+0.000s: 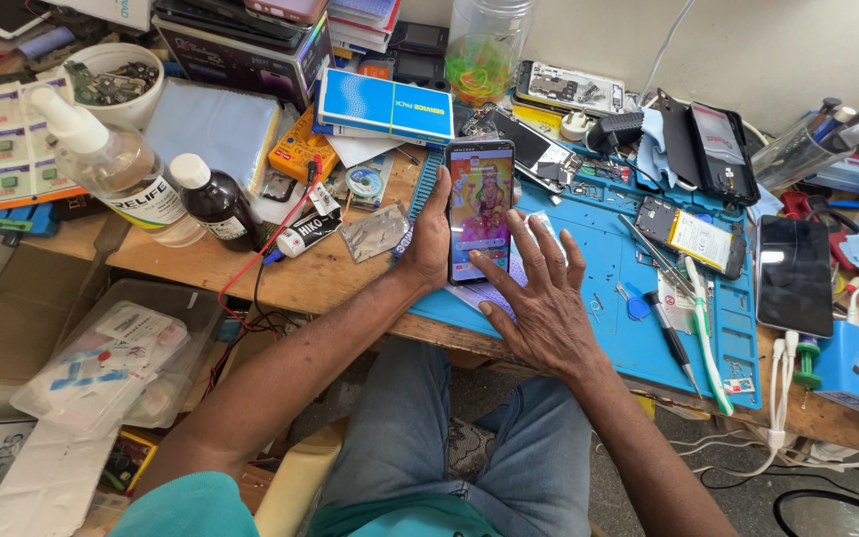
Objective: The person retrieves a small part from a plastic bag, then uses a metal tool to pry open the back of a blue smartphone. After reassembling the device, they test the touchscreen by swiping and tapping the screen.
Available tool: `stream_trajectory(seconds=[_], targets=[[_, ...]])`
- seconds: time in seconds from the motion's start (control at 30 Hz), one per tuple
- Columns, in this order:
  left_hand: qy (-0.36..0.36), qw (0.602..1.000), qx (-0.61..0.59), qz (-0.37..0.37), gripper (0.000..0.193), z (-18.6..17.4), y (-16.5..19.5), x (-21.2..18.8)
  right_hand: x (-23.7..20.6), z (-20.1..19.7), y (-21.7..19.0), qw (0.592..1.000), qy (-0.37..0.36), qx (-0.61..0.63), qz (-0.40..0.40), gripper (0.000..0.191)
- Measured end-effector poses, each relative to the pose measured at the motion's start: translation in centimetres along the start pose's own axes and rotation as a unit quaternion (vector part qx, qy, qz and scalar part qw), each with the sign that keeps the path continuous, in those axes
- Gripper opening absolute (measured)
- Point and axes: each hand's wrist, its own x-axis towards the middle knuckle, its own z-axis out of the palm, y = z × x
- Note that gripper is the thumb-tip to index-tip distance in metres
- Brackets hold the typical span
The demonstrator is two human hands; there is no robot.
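Note:
My left hand (pixel 429 239) grips the left edge of a smartphone (pixel 479 204) with a lit, colourful screen, held upright on the blue work mat (pixel 599 328). My right hand (pixel 541 288) lies flat with fingers spread, just right of and below the phone, fingertips touching its lower right edge. A pale sheet lies under the phone's bottom end.
A dark phone (pixel 794 273) lies right, a dismantled phone with a battery (pixel 693 237) beside it. Tweezers, screwdrivers and a green-white tool (pixel 705 333) lie on the mat. A spray bottle (pixel 111 164) and dark bottle (pixel 213 202) stand left; a blue box (pixel 385 104) and clear jar (pixel 482 50) stand behind.

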Motion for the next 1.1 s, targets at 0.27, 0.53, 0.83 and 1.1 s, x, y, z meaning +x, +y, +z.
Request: stream_trajectory(seconds=[0.27,0.53,0.83,1.1], targets=[[-0.028,0.999,-0.023,0.005,0.076,0.3,0.0,0.0,0.0,0.3,0.3,1.0,-0.009,-0.007,-0.028,0.049],[-0.01,1.0,-0.012,0.005,0.077,0.5,0.2,0.0,-0.4,0.8,0.6,1.0,0.008,-0.014,0.006,0.045],[-0.006,0.999,-0.042,-0.016,0.081,0.4,0.2,0.1,-0.6,0.5,1.1,0.999,0.04,0.012,0.03,0.04],[0.02,0.999,-0.016,-0.019,0.08,0.6,0.2,0.1,-2.0,-0.5,1.5,0.982,0.147,0.1,0.06,0.039]])
